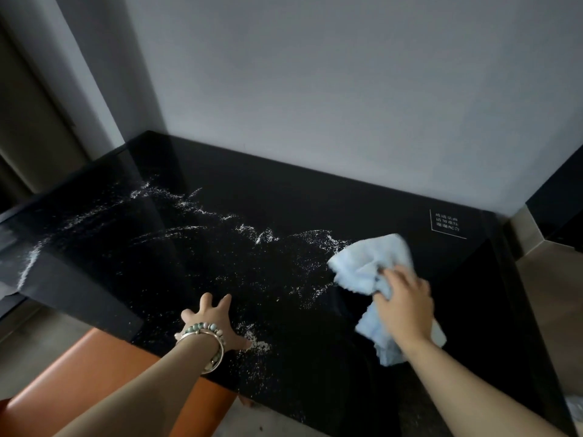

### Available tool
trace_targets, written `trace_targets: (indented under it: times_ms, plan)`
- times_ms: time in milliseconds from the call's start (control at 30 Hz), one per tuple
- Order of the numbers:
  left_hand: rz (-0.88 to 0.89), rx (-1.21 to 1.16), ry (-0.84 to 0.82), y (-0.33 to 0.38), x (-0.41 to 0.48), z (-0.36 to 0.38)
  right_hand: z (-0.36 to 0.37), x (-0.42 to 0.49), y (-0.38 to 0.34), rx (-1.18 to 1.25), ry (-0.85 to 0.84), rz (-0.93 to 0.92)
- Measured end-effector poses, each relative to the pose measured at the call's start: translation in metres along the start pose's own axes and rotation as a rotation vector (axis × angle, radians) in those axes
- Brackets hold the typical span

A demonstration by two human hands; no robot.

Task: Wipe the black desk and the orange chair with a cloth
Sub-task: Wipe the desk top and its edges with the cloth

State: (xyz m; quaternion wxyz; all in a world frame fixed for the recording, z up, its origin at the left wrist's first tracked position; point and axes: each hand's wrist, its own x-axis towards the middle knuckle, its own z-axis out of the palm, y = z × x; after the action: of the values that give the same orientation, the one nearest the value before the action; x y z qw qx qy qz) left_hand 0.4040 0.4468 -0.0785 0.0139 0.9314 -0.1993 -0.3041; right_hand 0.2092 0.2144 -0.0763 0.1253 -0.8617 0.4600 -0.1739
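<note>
The black glossy desk (252,190) stands against a grey wall, with white powder scattered over its left and middle parts. My right hand (403,304) presses a crumpled light-blue cloth (369,263) onto the desk's right side, fingers curled into the fabric. Part of the cloth sticks out below my wrist. My left hand (211,323), with bead bracelets on the wrist, rests flat on the desk near the front edge, fingers spread. The orange chair (94,367) sits below the desk's front edge at lower left, partly hidden by my left arm.
A white printed label (448,222) marks the desk's far right corner. The grey wall (315,89) runs behind the desk. A curtain or door frame (31,121) stands at the left. Tiled floor (549,294) shows to the right of the desk.
</note>
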Motion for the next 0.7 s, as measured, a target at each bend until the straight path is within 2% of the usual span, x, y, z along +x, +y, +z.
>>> trace_targets:
  times_ms: [67, 133, 200, 300, 433, 500, 533, 600, 667, 700]
  plan:
    - [0.000, 0.007, 0.004, 0.000, 0.000, 0.001, -0.011, 0.016, 0.020, -0.048, 0.017, 0.238]
    - [0.002, 0.012, -0.004, 0.000, 0.000, 0.001, -0.019, 0.026, 0.035, -0.102, -0.186, 0.459]
    - [0.004, 0.002, -0.015, -0.001, 0.002, 0.001, -0.018, 0.029, 0.031, -0.110, -0.322, 0.541]
    - [0.002, -0.002, -0.018, -0.001, 0.004, -0.002, -0.003, 0.024, -0.006, -0.117, -0.323, 0.414]
    - [-0.005, 0.024, -0.025, 0.000, 0.004, -0.003, 0.024, -0.007, -0.055, -0.100, -0.355, 0.032]
    - [0.005, 0.028, -0.023, -0.001, 0.004, -0.002, 0.030, -0.017, -0.066, -0.031, -0.397, -0.084]
    - [0.010, 0.034, -0.019, -0.001, 0.003, -0.002, 0.028, -0.015, -0.065, 0.007, -0.386, -0.100]
    - [0.014, 0.033, -0.013, -0.001, 0.003, -0.002, 0.020, -0.002, -0.052, 0.022, -0.245, -0.065]
    - [0.017, 0.022, -0.011, 0.000, 0.003, -0.002, 0.009, 0.017, -0.028, -0.021, -0.097, 0.059]
    - [0.017, 0.016, -0.012, 0.000, 0.003, -0.003, 0.002, 0.025, -0.016, -0.043, -0.102, 0.150]
